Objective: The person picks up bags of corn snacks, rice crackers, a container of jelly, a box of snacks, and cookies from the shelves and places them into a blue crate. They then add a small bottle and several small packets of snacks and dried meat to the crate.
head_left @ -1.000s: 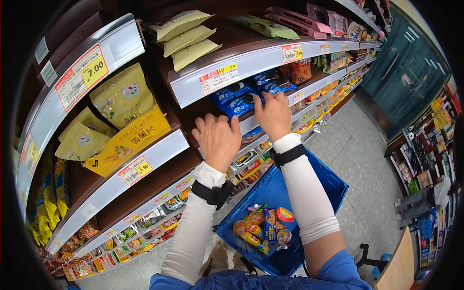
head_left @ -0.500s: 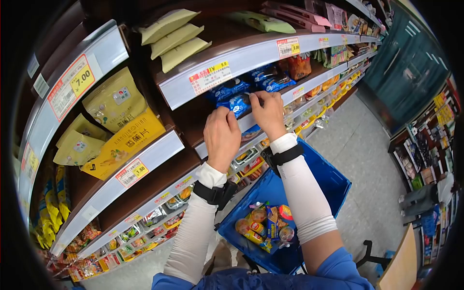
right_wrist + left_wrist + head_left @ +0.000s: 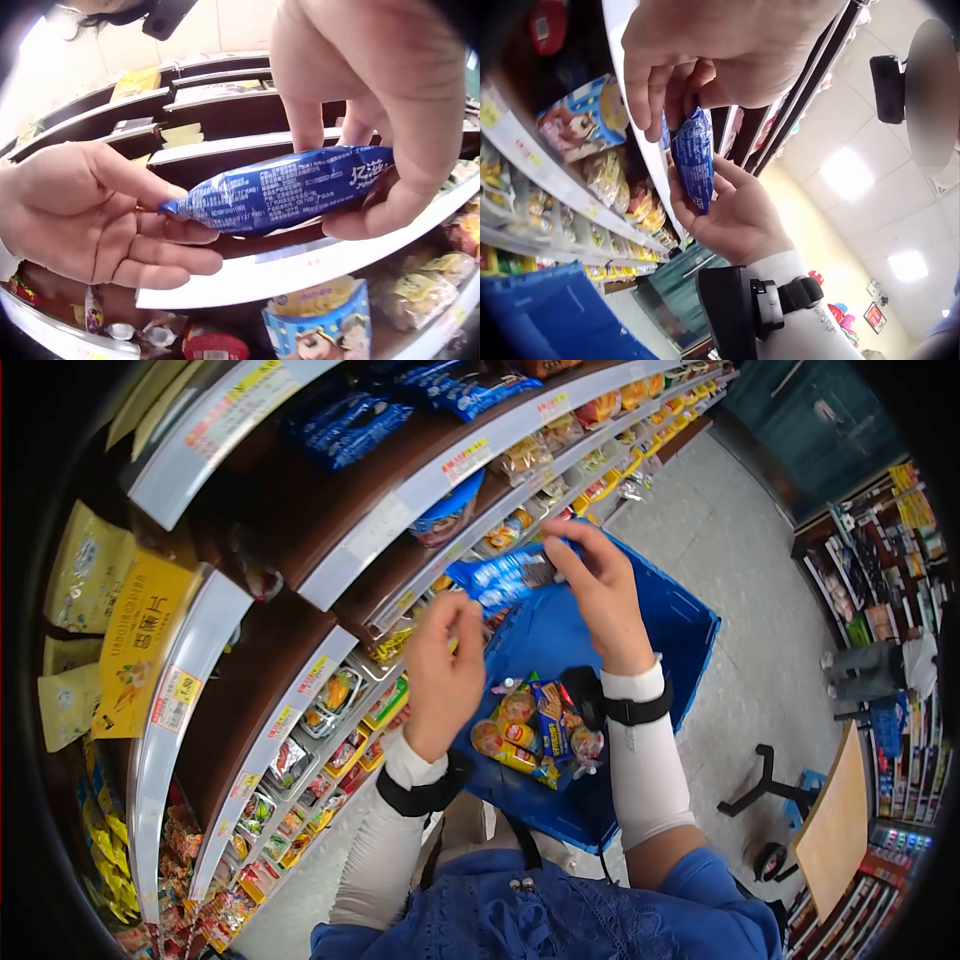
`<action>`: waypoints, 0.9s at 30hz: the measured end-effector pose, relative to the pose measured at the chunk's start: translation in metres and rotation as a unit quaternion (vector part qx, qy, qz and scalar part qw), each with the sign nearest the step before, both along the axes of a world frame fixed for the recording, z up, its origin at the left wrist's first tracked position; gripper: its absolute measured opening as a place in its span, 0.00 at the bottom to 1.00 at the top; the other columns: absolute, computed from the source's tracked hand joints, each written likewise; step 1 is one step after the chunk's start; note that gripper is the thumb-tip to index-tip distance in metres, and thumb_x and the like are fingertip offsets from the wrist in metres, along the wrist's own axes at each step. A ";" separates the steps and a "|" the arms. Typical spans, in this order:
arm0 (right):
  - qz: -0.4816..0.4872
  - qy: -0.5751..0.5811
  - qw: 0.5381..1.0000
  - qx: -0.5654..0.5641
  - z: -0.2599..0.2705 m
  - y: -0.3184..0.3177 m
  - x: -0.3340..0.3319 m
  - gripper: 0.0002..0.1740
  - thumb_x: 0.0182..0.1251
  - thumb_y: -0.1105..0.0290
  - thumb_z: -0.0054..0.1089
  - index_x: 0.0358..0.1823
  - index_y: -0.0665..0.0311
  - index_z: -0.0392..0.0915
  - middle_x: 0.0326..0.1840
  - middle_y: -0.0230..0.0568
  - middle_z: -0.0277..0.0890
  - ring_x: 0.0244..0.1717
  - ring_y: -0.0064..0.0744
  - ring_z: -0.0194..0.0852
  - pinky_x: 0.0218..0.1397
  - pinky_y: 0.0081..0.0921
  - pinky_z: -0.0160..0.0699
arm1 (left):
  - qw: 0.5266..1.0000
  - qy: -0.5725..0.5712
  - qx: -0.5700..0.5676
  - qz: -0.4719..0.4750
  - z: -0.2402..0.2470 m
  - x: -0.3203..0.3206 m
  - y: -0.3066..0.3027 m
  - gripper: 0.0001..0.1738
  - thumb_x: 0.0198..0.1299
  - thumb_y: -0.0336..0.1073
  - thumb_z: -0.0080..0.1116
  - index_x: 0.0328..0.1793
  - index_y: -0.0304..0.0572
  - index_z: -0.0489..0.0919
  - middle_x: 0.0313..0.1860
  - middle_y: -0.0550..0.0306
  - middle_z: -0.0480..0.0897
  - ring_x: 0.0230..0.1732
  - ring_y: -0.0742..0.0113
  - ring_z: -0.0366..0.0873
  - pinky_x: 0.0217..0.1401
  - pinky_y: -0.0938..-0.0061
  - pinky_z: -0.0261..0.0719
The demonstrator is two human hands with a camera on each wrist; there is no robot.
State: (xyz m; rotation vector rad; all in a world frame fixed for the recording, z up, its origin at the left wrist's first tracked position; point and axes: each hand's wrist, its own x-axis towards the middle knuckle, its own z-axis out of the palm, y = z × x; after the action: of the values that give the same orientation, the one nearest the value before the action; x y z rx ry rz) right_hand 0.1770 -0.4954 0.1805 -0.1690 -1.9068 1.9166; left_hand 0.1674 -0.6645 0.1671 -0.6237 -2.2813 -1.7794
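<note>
A blue snack packet (image 3: 500, 580) with white print is held between my two hands, above the blue basket (image 3: 690, 650). My right hand (image 3: 605, 605) grips one end of the packet (image 3: 277, 191), thumb on one side and fingers on the other. At the opposite end, my left hand (image 3: 445, 675) pinches the crimped tip between thumb and forefinger, its other fingers loosely extended, as the right wrist view shows. Several snacks lie inside the basket, among them a blue-and-yellow packet (image 3: 552, 715) and a round tub (image 3: 487, 738).
Shelves of packaged food run along the left, with more blue packets (image 3: 350, 425) on an upper one and a yellow box (image 3: 140, 640) beside it. Grey floor (image 3: 690, 530) stretches to the right. A wooden board (image 3: 835, 820) stands at the right, near another person's legs (image 3: 865, 670).
Both hands were at the shelf's blue packets. They have come away from it with one packet, now held over the basket. The head view has swung down and right.
</note>
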 end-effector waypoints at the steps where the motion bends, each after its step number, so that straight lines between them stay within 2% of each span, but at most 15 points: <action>1: -0.004 -0.004 1.000 0.001 -0.009 0.007 0.013 0.13 0.57 0.69 0.56 0.44 0.64 0.73 0.36 0.28 0.72 0.36 0.16 0.66 0.39 0.13 0.65 | 0.998 -0.060 0.014 -0.021 -0.015 0.009 0.011 0.06 0.57 0.30 0.49 0.34 0.33 0.70 0.22 0.53 0.73 0.23 0.70 0.71 0.26 0.78 0.67; 3: -0.053 -0.163 0.985 -0.032 -0.027 0.019 0.042 0.13 0.60 0.71 0.53 0.47 0.63 0.72 0.42 0.28 0.72 0.41 0.16 0.68 0.41 0.16 0.68 | 0.987 -0.152 0.007 -0.055 -0.053 0.022 0.026 0.07 0.57 0.32 0.50 0.35 0.34 0.71 0.22 0.52 0.75 0.23 0.68 0.75 0.25 0.77 0.70; 6: -0.070 -0.246 0.963 -0.090 -0.097 0.040 0.070 0.13 0.59 0.74 0.53 0.46 0.63 0.73 0.42 0.30 0.73 0.39 0.17 0.69 0.39 0.18 0.71 | 0.976 -0.200 -0.031 -0.074 -0.122 0.030 0.041 0.08 0.57 0.33 0.50 0.35 0.34 0.72 0.18 0.55 0.76 0.22 0.69 0.77 0.23 0.76 0.71; 8: -0.035 -0.254 0.960 -0.108 -0.155 0.053 0.084 0.14 0.57 0.76 0.54 0.47 0.64 0.72 0.40 0.32 0.73 0.36 0.18 0.70 0.40 0.16 0.71 | 0.896 -0.422 -0.081 -0.114 -0.155 0.034 0.049 0.10 0.60 0.35 0.47 0.40 0.35 0.72 0.25 0.55 0.76 0.25 0.70 0.77 0.27 0.82 0.74; 9: -0.038 -0.253 0.962 -0.097 -0.174 0.056 0.087 0.16 0.56 0.78 0.55 0.47 0.65 0.72 0.38 0.32 0.73 0.36 0.18 0.70 0.40 0.15 0.71 | 0.895 -0.423 -0.081 -0.116 -0.174 0.037 0.054 0.10 0.60 0.35 0.47 0.40 0.35 0.72 0.25 0.55 0.76 0.25 0.70 0.77 0.27 0.82 0.74; 11: -0.049 -0.292 0.952 -0.081 -0.213 0.062 0.092 0.17 0.55 0.77 0.56 0.48 0.66 0.72 0.38 0.31 0.73 0.35 0.18 0.68 0.39 0.15 0.68 | 0.816 -0.568 -0.048 -0.097 -0.210 0.046 0.062 0.12 0.61 0.38 0.46 0.44 0.38 0.70 0.30 0.53 0.76 0.29 0.67 0.78 0.30 0.79 0.75; 12: -0.052 -0.300 0.950 -0.065 -0.229 0.064 0.092 0.17 0.55 0.76 0.56 0.48 0.65 0.73 0.38 0.30 0.74 0.35 0.18 0.67 0.39 0.16 0.68 | 0.816 -0.569 -0.049 -0.095 -0.224 0.050 0.066 0.12 0.61 0.38 0.46 0.44 0.38 0.70 0.30 0.53 0.76 0.29 0.67 0.78 0.30 0.79 0.75; 14: -0.041 -0.316 0.947 -0.046 -0.258 0.066 0.089 0.17 0.54 0.77 0.57 0.47 0.66 0.73 0.38 0.32 0.74 0.35 0.19 0.68 0.39 0.17 0.68 | 0.735 -0.675 0.031 -0.054 -0.250 0.055 0.072 0.18 0.61 0.41 0.45 0.53 0.41 0.64 0.39 0.51 0.75 0.35 0.63 0.77 0.37 0.75 0.76; 15: -0.033 -0.331 0.943 -0.025 -0.273 0.068 0.085 0.17 0.53 0.78 0.57 0.47 0.67 0.73 0.38 0.33 0.74 0.36 0.20 0.69 0.39 0.17 0.69 | 0.701 -0.707 0.068 -0.068 -0.264 0.056 0.072 0.26 0.60 0.41 0.47 0.61 0.42 0.56 0.45 0.51 0.72 0.42 0.60 0.75 0.44 0.71 0.74; 18: -0.039 -0.371 0.926 0.056 -0.320 0.070 0.073 0.16 0.52 0.77 0.58 0.45 0.66 0.75 0.38 0.34 0.75 0.36 0.20 0.69 0.40 0.18 0.69 | 0.677 -0.719 0.104 -0.114 -0.304 0.055 0.075 0.31 0.58 0.40 0.49 0.65 0.42 0.50 0.46 0.53 0.72 0.44 0.60 0.74 0.46 0.70 0.73; 19: -0.058 -0.382 0.917 0.096 -0.329 0.068 0.069 0.16 0.51 0.76 0.59 0.44 0.63 0.76 0.38 0.39 0.75 0.36 0.24 0.71 0.41 0.20 0.70 | 0.686 -0.720 0.098 -0.048 -0.307 0.059 0.080 0.30 0.58 0.38 0.49 0.65 0.42 0.54 0.47 0.55 0.72 0.46 0.61 0.73 0.47 0.70 0.72; 20: -0.055 -0.383 0.917 0.096 -0.338 0.066 0.066 0.16 0.51 0.76 0.59 0.44 0.63 0.76 0.38 0.39 0.75 0.36 0.24 0.71 0.41 0.20 0.70 | 0.685 -0.720 0.098 -0.045 -0.309 0.061 0.082 0.30 0.58 0.38 0.49 0.65 0.42 0.54 0.47 0.55 0.72 0.46 0.61 0.73 0.47 0.70 0.72; 23: -0.103 -0.359 0.909 0.185 -0.363 0.061 0.056 0.17 0.50 0.76 0.59 0.44 0.60 0.76 0.39 0.44 0.75 0.37 0.33 0.73 0.42 0.24 0.71 | 0.714 -0.691 -0.009 -0.109 -0.317 0.062 0.084 0.30 0.58 0.37 0.49 0.66 0.44 0.55 0.47 0.56 0.73 0.41 0.68 0.74 0.43 0.75 0.72; 25: -0.087 -0.330 0.914 0.218 -0.381 0.060 0.052 0.17 0.48 0.77 0.57 0.43 0.58 0.77 0.41 0.48 0.73 0.40 0.41 0.73 0.43 0.28 0.71 | 0.714 -0.688 -0.010 -0.126 -0.314 0.065 0.084 0.29 0.58 0.37 0.49 0.66 0.44 0.56 0.47 0.56 0.74 0.40 0.69 0.74 0.42 0.76 0.72; 27: -0.051 -0.333 0.914 0.227 -0.391 0.059 0.049 0.18 0.47 0.78 0.55 0.43 0.58 0.77 0.41 0.48 0.73 0.40 0.42 0.73 0.44 0.28 0.71 | 0.721 -0.680 -0.006 -0.131 -0.311 0.066 0.084 0.27 0.59 0.37 0.49 0.64 0.43 0.59 0.47 0.57 0.74 0.39 0.71 0.74 0.41 0.78 0.72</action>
State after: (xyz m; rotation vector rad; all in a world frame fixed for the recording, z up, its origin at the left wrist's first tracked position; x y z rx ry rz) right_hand 0.2256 -0.4360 -0.2104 -0.8479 -2.6528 1.3818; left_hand 0.2332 -0.5808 -0.1441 0.7839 -2.9959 -2.9455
